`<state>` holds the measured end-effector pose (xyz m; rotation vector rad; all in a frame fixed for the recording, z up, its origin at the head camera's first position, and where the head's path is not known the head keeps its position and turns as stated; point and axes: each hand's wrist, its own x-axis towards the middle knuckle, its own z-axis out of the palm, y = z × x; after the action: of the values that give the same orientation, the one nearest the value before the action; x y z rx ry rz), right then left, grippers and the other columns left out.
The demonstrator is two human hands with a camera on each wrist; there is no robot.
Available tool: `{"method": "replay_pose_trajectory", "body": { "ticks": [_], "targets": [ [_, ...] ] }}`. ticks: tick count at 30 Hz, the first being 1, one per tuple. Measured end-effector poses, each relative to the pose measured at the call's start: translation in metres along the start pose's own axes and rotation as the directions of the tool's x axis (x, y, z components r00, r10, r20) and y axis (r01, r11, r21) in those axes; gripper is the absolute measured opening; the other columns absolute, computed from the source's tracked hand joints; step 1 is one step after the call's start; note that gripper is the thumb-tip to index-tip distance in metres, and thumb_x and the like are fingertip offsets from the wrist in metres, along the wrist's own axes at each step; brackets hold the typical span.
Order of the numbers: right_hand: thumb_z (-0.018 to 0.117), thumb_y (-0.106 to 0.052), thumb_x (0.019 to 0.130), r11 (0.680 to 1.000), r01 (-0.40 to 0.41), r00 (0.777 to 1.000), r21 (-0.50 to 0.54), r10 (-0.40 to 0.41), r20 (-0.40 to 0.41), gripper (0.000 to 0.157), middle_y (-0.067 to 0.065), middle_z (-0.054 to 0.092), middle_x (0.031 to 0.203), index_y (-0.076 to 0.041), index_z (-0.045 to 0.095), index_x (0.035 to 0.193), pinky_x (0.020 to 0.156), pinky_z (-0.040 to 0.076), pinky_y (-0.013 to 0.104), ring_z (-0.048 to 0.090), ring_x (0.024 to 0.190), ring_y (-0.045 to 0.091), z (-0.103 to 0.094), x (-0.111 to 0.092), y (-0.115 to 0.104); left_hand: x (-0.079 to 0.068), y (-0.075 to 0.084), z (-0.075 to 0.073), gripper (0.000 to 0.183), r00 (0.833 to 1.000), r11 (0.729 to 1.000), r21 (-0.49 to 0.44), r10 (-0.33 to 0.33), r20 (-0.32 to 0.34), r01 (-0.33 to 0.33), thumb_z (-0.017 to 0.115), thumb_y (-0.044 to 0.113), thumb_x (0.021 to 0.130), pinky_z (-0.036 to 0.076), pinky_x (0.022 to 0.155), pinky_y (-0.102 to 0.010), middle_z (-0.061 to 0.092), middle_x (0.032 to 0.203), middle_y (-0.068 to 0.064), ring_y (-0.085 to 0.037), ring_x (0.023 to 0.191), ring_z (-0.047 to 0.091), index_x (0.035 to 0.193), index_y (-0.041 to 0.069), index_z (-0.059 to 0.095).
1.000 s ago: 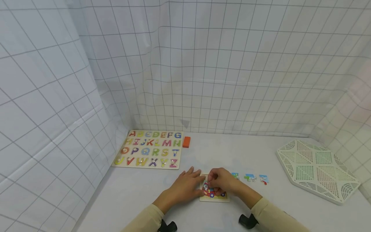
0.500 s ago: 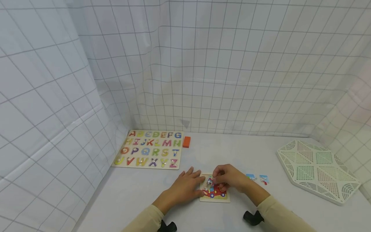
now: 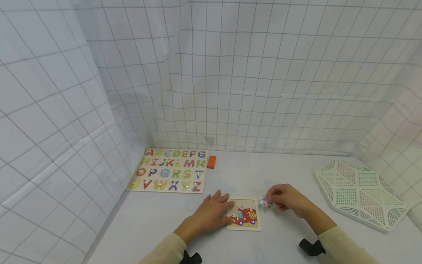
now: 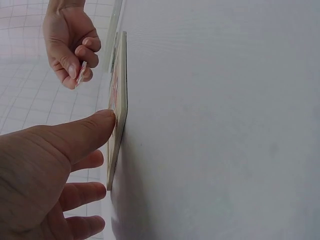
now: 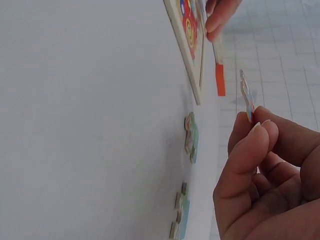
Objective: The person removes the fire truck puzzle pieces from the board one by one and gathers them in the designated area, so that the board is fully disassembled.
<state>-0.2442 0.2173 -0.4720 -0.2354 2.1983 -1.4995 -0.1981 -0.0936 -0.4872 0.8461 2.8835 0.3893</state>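
Nearby, the puzzle board point(image 3: 244, 228) is touched at its left side by the left hand point(image 3: 211, 214), fingers spread. Just right of its far corner, a puzzle piece point(image 3: 264, 201) is pinched above the table point(image 3: 132, 227) by thumb and fingers of the right hand point(image 3: 288, 200), its free end pointed left, boardward.

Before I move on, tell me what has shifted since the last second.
The right hand has moved to the right, off the puzzle board, and now pinches a puzzle piece beside it. The left hand stays on the board's left side; the alphabet board, orange block and white perforated panel remain in place.
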Motion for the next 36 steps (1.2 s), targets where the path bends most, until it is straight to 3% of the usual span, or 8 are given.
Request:
{"method": "replay_pose_trajectory", "body": {
  "ticks": [5,12,21,28,36],
  "targets": [
    [0.069,-0.012,0.095,1.0,-0.02,0.999,-0.021,0.021,0.037,0.017,0.002,0.059,0.081,0.002,0.064,0.103,0.057,0.047,0.026,0.049,0.063,0.014,-0.009,-0.007,0.011,0.0,-0.001,0.002,0.056,1.0,1.0,0.007,-0.004,0.0,0.004,0.073,0.045,0.092,0.035,0.114,-0.062,0.051,0.154,-0.004,-0.037,0.148,0.038,0.142,0.024,0.062],
    [0.07,-0.014,0.095,0.999,-0.002,0.995,-0.045,0.006,0.101,0.017,0.002,0.061,0.081,0.002,0.067,0.1,0.053,0.045,0.023,0.05,0.061,0.012,-0.005,-0.012,0.018,0.0,-0.001,0.002,0.056,1.0,1.0,-0.002,-0.013,0.015,0.013,0.073,0.045,0.092,0.034,0.115,-0.062,0.051,0.155,-0.003,-0.036,0.148,0.038,0.143,0.026,0.061],
    [0.067,-0.009,0.095,0.993,0.005,0.998,-0.118,0.003,0.068,0.011,0.001,0.058,0.08,0.001,0.067,0.098,0.055,0.046,0.024,0.05,0.062,0.012,-0.018,-0.022,0.021,-0.002,-0.001,-0.001,0.056,1.0,1.0,-0.005,-0.011,0.018,0.011,0.073,0.045,0.092,0.034,0.115,-0.062,0.051,0.155,-0.003,-0.037,0.148,0.038,0.143,0.025,0.061],
    [0.067,-0.007,0.093,0.992,0.061,0.989,-0.109,-0.045,0.144,0.01,-0.001,0.058,0.077,0.002,0.068,0.096,0.051,0.041,0.022,0.047,0.058,0.01,-0.007,-0.015,0.021,-0.005,-0.003,-0.001,0.056,1.0,1.0,-0.018,-0.015,0.018,0.015,0.073,0.045,0.091,0.034,0.115,-0.062,0.051,0.154,-0.003,-0.037,0.148,0.037,0.142,0.025,0.062],
    [0.065,-0.005,0.094,0.979,0.089,0.99,-0.183,-0.067,0.127,0.006,0.0,0.055,0.074,0.0,0.067,0.094,0.048,0.039,0.021,0.045,0.056,0.011,0.001,-0.013,0.015,-0.006,-0.003,-0.003,0.055,1.0,1.0,-0.012,-0.013,0.02,0.013,0.073,0.045,0.093,0.034,0.114,-0.062,0.051,0.154,-0.003,-0.037,0.148,0.037,0.142,0.025,0.062]
  ]
}}
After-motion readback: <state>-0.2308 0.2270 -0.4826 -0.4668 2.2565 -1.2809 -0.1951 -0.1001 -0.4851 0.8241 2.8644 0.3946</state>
